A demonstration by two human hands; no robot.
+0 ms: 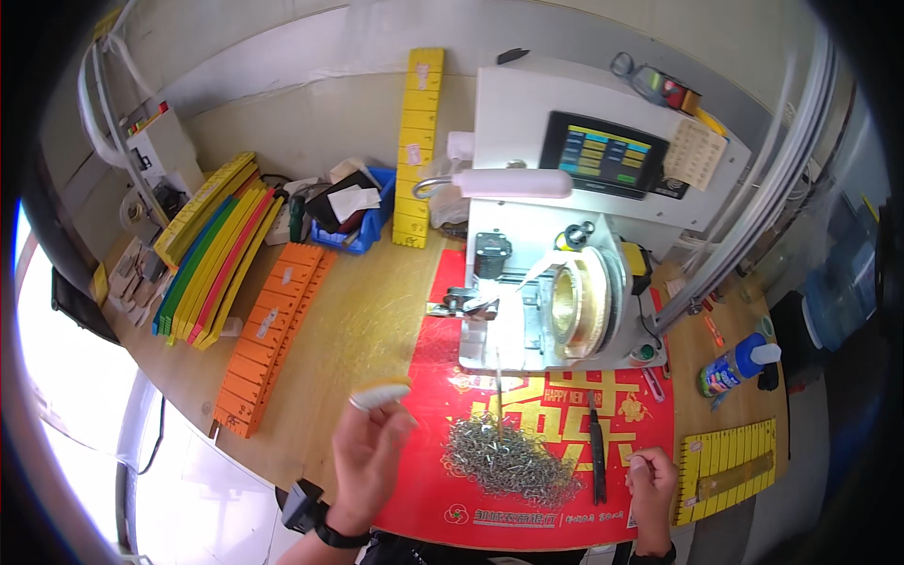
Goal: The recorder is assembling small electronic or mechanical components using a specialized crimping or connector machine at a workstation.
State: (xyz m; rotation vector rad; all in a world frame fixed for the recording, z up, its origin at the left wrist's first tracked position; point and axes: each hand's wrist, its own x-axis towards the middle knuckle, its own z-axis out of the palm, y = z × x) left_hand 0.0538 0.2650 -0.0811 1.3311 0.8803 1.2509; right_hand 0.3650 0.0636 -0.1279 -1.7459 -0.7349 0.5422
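Observation:
My left hand, a dark band on its wrist, is raised over the near left edge of the red mat. Its fingertips pinch a small white oval piece with a yellowish upper edge; the exact kind is unclear. My right hand hangs over the mat's right edge with its fingers curled closed. Whatever it may hold is hidden. Between both hands lies a tangled heap of small silvery metal rings or hooks. Black tweezers lie on the mat, right of the heap and nearest my right hand.
A white machine with a screen and a reel stands behind the mat. Orange marked strips, several coloured strips and a blue bin are left. A blue spray bottle and yellow board are right.

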